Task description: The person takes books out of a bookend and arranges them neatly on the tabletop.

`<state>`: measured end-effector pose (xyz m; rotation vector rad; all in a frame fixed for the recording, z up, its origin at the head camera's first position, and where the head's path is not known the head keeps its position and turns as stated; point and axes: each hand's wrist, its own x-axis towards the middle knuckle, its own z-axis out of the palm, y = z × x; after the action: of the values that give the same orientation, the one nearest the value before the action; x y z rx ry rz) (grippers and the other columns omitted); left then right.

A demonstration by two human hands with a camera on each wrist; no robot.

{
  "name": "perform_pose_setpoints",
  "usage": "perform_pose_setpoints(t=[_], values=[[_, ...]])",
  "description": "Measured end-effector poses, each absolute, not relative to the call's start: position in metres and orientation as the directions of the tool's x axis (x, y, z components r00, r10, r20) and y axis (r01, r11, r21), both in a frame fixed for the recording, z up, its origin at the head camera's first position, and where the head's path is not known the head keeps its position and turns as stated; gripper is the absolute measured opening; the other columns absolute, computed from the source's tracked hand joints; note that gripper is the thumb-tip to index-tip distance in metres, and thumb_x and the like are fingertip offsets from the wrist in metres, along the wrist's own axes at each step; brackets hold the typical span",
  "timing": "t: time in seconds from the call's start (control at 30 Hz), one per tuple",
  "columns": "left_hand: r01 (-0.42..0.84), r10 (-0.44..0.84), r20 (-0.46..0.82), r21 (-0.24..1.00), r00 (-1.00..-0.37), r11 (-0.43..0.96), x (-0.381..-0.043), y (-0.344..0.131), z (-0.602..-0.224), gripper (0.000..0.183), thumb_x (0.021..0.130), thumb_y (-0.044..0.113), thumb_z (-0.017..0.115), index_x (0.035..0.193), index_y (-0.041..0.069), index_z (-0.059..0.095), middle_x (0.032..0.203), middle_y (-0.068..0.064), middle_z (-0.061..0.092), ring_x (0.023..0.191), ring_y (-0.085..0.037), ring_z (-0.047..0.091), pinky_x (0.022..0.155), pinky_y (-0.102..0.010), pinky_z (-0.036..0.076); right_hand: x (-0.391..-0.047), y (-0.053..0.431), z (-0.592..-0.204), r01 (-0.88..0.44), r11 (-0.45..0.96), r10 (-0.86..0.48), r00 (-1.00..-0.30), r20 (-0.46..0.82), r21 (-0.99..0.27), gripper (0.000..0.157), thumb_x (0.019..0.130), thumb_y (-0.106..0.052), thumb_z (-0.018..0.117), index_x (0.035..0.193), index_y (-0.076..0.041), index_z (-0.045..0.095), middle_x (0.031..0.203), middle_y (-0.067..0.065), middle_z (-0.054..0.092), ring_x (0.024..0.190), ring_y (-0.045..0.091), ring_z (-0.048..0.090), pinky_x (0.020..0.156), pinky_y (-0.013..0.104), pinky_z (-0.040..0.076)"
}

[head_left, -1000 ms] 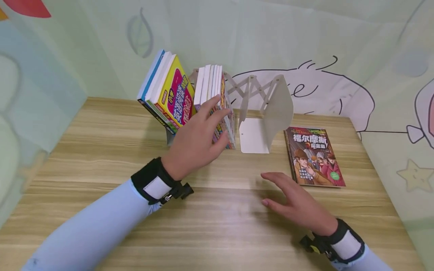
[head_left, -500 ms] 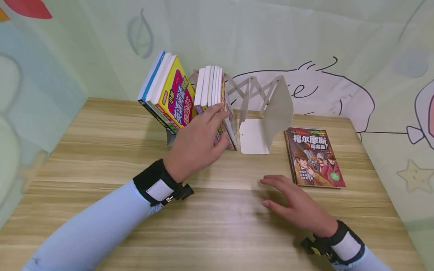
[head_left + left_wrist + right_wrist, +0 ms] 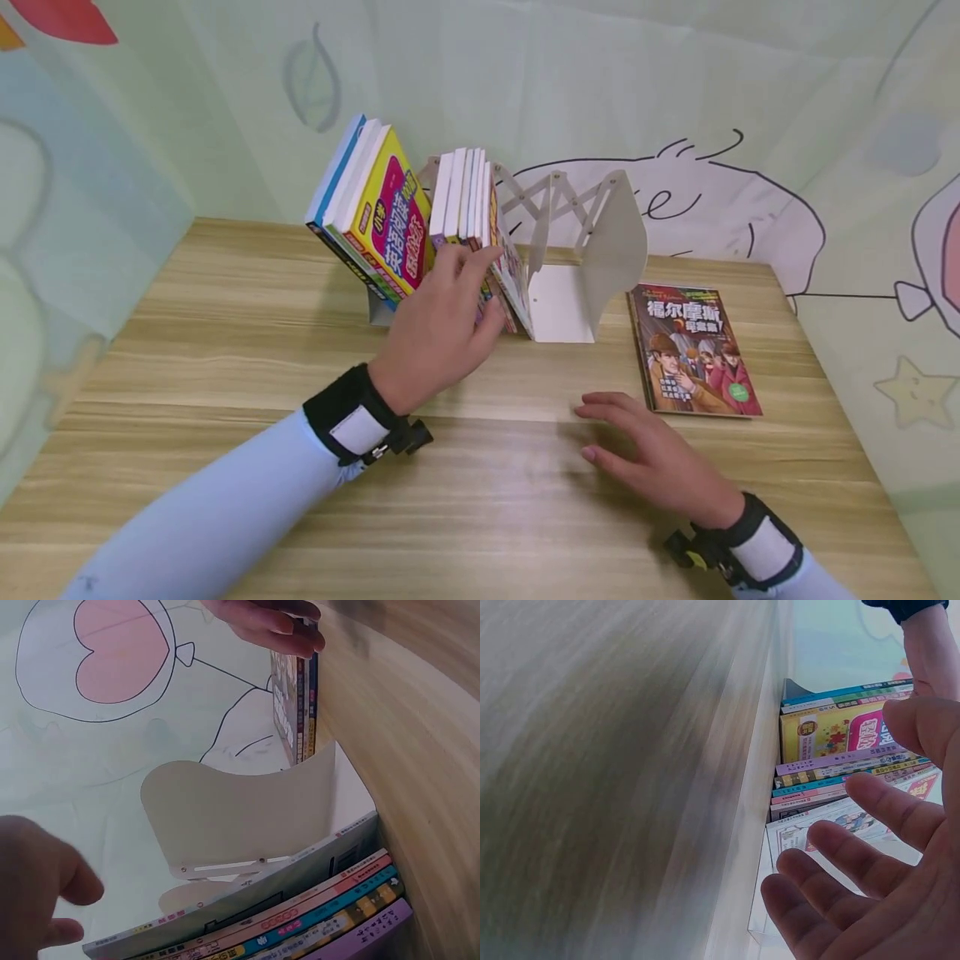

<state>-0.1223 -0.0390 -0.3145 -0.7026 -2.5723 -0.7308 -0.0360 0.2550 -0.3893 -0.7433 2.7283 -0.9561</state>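
Note:
My left hand (image 3: 442, 333) is in front of a row of thin books (image 3: 467, 196), its fingers loosely bent at their spines. In the left wrist view its fingers (image 3: 45, 885) appear beside the book edges, not wrapped round any book. The outermost thin book (image 3: 255, 889) leans away from the others, its lower end by the white base plate of an expandable metal book rack (image 3: 615, 242). Bigger books, with a yellow-covered book (image 3: 393, 217) outermost, lean left in the rack. My right hand (image 3: 660, 458) hovers over the table with relaxed, spread fingers, holding nothing.
A small pile of books with a detective cover (image 3: 693, 350) lies flat on the table's right side. The wooden table (image 3: 480, 517) meets a wall with cartoon drawings (image 3: 675, 83) at the back. The rack's right end plate stands upright between row and pile.
My left hand has drawn down and toward me from the tops of the thin books. The outermost thin book has tilted, its lower end shifting right. My right hand stays nearly still.

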Motion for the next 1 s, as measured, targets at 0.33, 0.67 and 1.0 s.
perform_pose_setpoints(t=[0.33,0.67,1.0], values=[[0.542,0.413,0.387,0.328,-0.824,0.774,-0.135,-0.040,-0.324,0.053,0.098,0.024,0.054,0.146,0.003,0.043,0.112,-0.013,0.058,0.059,-0.012,0.048,0.044,-0.023,0.040,-0.035,0.255,-0.391,-0.405,0.670,-0.504,-0.863,0.020,-0.623,0.042,0.097,-0.034,0.066,0.135,-0.017,0.060,0.145,0.005,0.053,0.132,0.023,0.053,0.108,0.050,0.045],[0.581,0.419,0.454,0.311,-0.786,0.752,-0.129,-0.041,-0.321,0.038,0.098,0.020,0.058,0.130,0.001,0.053,0.106,-0.013,0.066,0.054,-0.010,0.047,0.041,-0.020,0.036,-0.034,0.256,-0.394,-0.405,0.670,-0.498,-0.866,0.028,-0.622,0.041,0.097,-0.033,0.067,0.134,-0.018,0.061,0.144,0.005,0.054,0.131,0.023,0.054,0.108,0.050,0.045],[0.590,0.356,0.532,0.374,-0.768,0.716,-0.122,-0.055,-0.321,0.033,0.094,0.024,0.070,0.118,0.004,0.059,0.107,-0.010,0.068,0.074,-0.015,0.062,0.059,-0.022,0.053,-0.035,0.255,-0.395,-0.395,0.668,-0.498,-0.867,0.016,-0.631,0.041,0.097,-0.033,0.066,0.134,-0.018,0.061,0.144,0.003,0.054,0.131,0.022,0.053,0.109,0.049,0.045]])
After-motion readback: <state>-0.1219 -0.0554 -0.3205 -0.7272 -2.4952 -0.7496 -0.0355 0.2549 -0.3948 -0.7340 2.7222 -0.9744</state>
